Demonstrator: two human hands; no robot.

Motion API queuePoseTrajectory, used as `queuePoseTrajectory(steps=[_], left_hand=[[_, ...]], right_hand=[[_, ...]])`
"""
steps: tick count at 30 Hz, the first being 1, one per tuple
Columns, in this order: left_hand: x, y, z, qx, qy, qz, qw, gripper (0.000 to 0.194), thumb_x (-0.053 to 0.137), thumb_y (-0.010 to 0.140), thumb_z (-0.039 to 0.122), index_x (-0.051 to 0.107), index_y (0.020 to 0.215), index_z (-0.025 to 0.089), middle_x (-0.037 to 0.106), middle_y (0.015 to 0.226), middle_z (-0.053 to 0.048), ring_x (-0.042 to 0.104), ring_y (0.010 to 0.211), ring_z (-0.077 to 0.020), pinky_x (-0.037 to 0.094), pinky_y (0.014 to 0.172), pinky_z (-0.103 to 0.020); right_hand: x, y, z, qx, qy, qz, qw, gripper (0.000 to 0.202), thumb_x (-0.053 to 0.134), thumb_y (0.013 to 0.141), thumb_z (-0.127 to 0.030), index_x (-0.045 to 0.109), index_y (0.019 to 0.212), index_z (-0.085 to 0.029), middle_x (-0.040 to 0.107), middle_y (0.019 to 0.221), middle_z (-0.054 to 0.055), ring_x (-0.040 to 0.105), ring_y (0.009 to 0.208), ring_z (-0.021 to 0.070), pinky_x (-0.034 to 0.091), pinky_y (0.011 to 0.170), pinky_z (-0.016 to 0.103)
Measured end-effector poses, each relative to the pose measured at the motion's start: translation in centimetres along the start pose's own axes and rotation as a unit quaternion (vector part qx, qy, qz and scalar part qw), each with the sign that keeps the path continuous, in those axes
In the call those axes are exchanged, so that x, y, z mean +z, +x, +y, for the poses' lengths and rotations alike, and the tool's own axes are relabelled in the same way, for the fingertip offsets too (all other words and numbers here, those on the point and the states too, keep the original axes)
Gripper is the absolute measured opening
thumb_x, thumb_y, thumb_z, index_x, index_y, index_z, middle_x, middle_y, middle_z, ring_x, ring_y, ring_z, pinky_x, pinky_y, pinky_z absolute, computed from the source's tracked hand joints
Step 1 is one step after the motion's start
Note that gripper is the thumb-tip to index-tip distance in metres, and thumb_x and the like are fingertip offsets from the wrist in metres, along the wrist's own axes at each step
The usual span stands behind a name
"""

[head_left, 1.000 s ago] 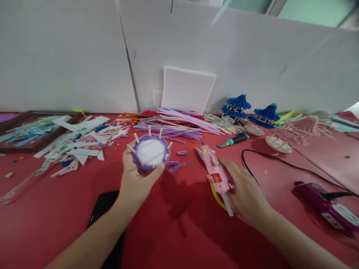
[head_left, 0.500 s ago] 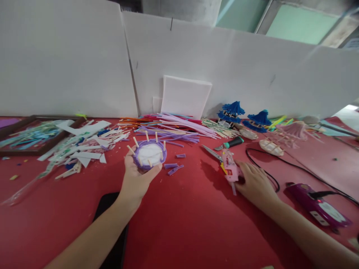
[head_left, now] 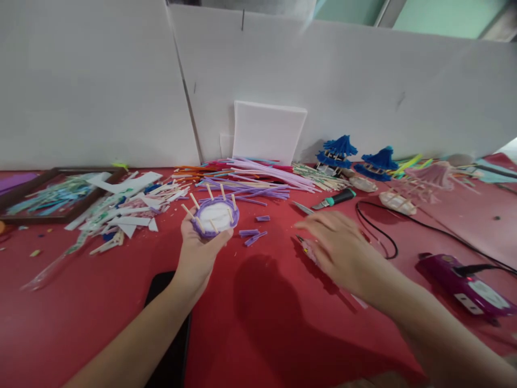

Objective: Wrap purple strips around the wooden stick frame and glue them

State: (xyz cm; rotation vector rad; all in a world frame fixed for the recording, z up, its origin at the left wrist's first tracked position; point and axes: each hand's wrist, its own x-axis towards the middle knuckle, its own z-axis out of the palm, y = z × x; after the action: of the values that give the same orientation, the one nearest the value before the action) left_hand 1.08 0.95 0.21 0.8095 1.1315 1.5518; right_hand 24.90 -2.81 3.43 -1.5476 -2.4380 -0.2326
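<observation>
In my left hand (head_left: 200, 250), a small round base with a purple rim and a white middle (head_left: 218, 216) is gripped at its lower edge, tilted toward me. Several pale sticks stand up round its rim. My right hand (head_left: 343, 253) is over a pink glue gun (head_left: 307, 251), its fingers stretched leftward, somewhat blurred and apart. The hand hides most of the gun; its tip and the glue stick (head_left: 359, 302) show. Short purple pieces (head_left: 252, 236) lie between my hands. Scissors (head_left: 302, 208), partly covered, lie beyond my right fingers.
Behind lie purple strips (head_left: 246, 186) and a utility knife (head_left: 335, 198). Blue-roofed models (head_left: 337, 152) stand at the back right. A black cable (head_left: 379, 233) and a purple power strip (head_left: 464, 288) are on the right. Left are paper scraps (head_left: 133, 202), a brown frame (head_left: 36, 220) and a phone (head_left: 167, 334).
My right hand has shifted from behind the glue gun to above it, with fingers extended leftward. The gun has tipped over from its upright pose. My left hand keeps the round base.
</observation>
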Motion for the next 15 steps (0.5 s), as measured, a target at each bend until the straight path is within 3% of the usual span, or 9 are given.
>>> queuePoseTrajectory(steps=[2, 6, 11, 15], left_hand=[[0.1, -0.1, -0.1, -0.010, 0.000, -0.013, 1.000, 0.078, 0.077, 0.056, 0.008, 0.038, 0.120, 0.028, 0.060, 0.103, 0.002, 0.060, 0.083, -0.0086, 0.048, 0.067, -0.017], [0.3, -0.5, 0.0, -0.037, 0.004, -0.033, 0.999, 0.077, 0.078, 0.056, 0.011, 0.039, 0.120, 0.028, 0.061, 0.101, 0.001, 0.060, 0.075, -0.0093, 0.049, 0.057, -0.016], [0.5, -1.0, 0.7, -0.074, -0.030, -0.028, 0.996, 0.074, 0.079, 0.055, 0.009, 0.044, 0.116, 0.031, 0.059, 0.105, 0.001, 0.061, 0.075, -0.0108, 0.055, 0.057, -0.021], [0.5, -0.8, 1.2, -0.073, -0.072, -0.024, 0.994, 0.067, 0.077, 0.057, 0.008, 0.047, 0.112, 0.031, 0.061, 0.099, 0.003, 0.061, 0.074, -0.0105, 0.056, 0.061, -0.024]], right_hand=[[0.3, 2.9, -1.2, -0.062, 0.066, -0.027, 0.996, 0.029, 0.041, 0.086, -0.007, 0.064, 0.101, -0.017, 0.065, 0.096, 0.009, 0.056, 0.090, 0.0214, 0.042, 0.084, 0.036], [2.4, 6.5, -2.0, -0.126, 0.071, -0.065, 0.987, 0.021, 0.049, 0.083, -0.006, 0.065, 0.095, -0.014, 0.067, 0.093, 0.009, 0.057, 0.090, 0.0217, 0.040, 0.084, 0.034], [3.7, 7.1, -3.0, -0.153, 0.068, -0.113, 0.979, 0.017, 0.052, 0.082, -0.007, 0.063, 0.093, -0.012, 0.067, 0.090, 0.010, 0.060, 0.086, 0.0214, 0.040, 0.080, 0.031], [3.6, 7.4, -3.3, -0.138, 0.059, -0.104, 0.983, 0.020, 0.050, 0.083, -0.007, 0.061, 0.098, -0.010, 0.066, 0.093, 0.013, 0.059, 0.089, 0.0220, 0.040, 0.082, 0.032]])
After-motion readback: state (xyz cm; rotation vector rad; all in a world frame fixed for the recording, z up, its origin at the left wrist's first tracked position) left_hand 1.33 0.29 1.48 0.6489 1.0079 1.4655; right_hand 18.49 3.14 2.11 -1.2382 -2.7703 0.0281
